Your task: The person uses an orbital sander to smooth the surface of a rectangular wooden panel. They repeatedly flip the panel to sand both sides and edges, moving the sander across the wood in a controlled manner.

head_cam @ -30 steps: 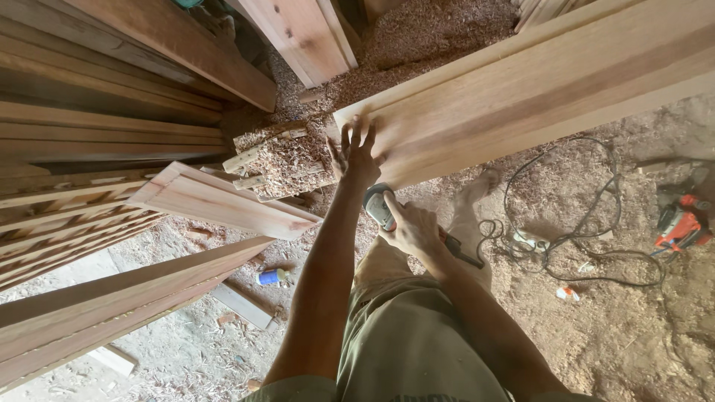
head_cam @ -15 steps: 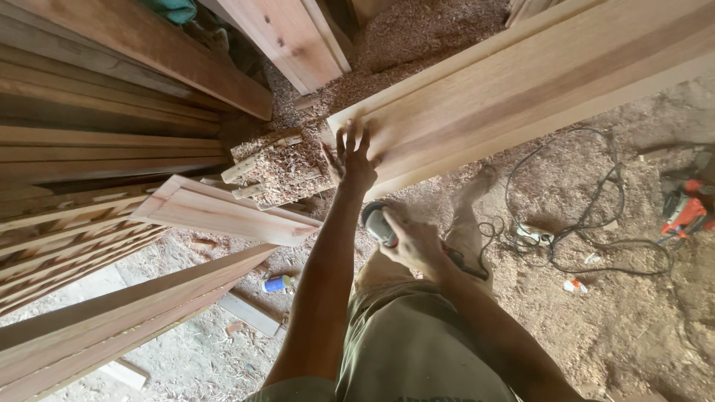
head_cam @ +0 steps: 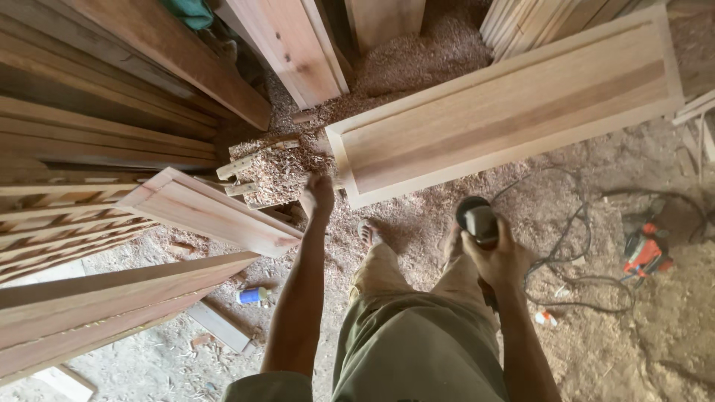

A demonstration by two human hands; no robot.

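Note:
I stand on a sawdust floor and look down past my legs. My right hand [head_cam: 500,257] grips a black handheld power tool [head_cam: 477,221] at waist height, its cable running off to the right. My left hand [head_cam: 317,195] reaches forward and low, fingers curled, blurred, just short of the near corner of a long framed wooden panel [head_cam: 506,112] that lies flat on the floor ahead. The left hand holds nothing that I can see.
Wooden door panels and planks [head_cam: 201,208] lean and stack at the left. Offcuts covered in shavings [head_cam: 268,171] lie by the panel's corner. A tangled cable [head_cam: 573,268] and an orange power tool [head_cam: 646,251] rest at the right. A small blue can [head_cam: 252,295] sits near my left foot.
My left hand has come off the panel's edge and its spread fingers have curled. My right hand with the tool has moved right. The view now takes in the whole panel.

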